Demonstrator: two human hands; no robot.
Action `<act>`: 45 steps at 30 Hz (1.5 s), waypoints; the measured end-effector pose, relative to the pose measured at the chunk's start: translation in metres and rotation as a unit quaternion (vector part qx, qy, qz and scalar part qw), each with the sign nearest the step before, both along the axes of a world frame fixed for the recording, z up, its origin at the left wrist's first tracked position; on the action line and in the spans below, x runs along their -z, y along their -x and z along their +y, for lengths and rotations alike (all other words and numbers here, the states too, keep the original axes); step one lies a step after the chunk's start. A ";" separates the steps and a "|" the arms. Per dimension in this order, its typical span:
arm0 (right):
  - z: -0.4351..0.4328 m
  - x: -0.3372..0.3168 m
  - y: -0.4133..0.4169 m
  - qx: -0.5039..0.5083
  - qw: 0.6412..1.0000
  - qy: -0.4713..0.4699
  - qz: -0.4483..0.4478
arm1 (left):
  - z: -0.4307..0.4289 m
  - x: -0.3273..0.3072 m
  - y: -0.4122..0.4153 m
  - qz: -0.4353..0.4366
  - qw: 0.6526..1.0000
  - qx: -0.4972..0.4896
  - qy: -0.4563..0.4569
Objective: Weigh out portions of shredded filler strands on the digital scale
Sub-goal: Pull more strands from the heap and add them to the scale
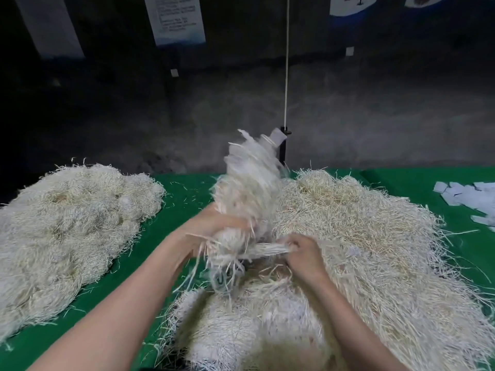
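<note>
Both forearms enter from bottom of frame. L hand (214, 227), blurred, has fingers curled round the lower part of the bundle (250, 183) of filler strands, which stands upright at centre w/ frayed tips up. R hand (304, 254), just right of it, has fingers closed, pinching a flat band (269, 249) of strands that runs sideways from bundle's base. Dark object (221, 279) sits under bundle, mostly hidden; can't tell what it is. Big pile (375, 250) fills lower centre & right, on green table (187, 188). 2nd pile (67, 223) lies at left, well apart. White slips (468, 196) lie at right edge. White cord (287, 62) drops from top centre to black stand (282, 151) behind bundle.
</note>
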State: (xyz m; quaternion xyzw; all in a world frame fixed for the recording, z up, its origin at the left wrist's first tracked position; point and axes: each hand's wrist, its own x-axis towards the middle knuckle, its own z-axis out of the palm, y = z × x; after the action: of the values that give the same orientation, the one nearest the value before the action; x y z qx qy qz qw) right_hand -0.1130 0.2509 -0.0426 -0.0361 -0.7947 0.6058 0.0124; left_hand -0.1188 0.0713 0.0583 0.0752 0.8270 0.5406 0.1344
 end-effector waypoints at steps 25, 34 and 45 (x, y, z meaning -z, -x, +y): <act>0.044 0.024 -0.022 -0.113 0.968 -0.222 -0.006 | 0.005 0.020 0.012 0.351 0.873 -0.227 0.250; -0.008 -0.106 -0.048 -0.181 0.952 0.060 0.240 | 0.008 0.022 -0.021 0.600 0.780 -0.097 0.150; -0.043 -0.074 -0.036 -0.089 0.981 0.162 -0.059 | -0.034 0.018 -0.061 0.242 0.967 0.068 0.037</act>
State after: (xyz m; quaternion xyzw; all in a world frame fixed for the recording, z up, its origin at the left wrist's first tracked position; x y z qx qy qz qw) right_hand -0.0773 0.2078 0.0317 -0.0025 -0.6853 0.7221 -0.0950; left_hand -0.0575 0.0373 0.0402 0.2551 0.8474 0.4647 -0.0307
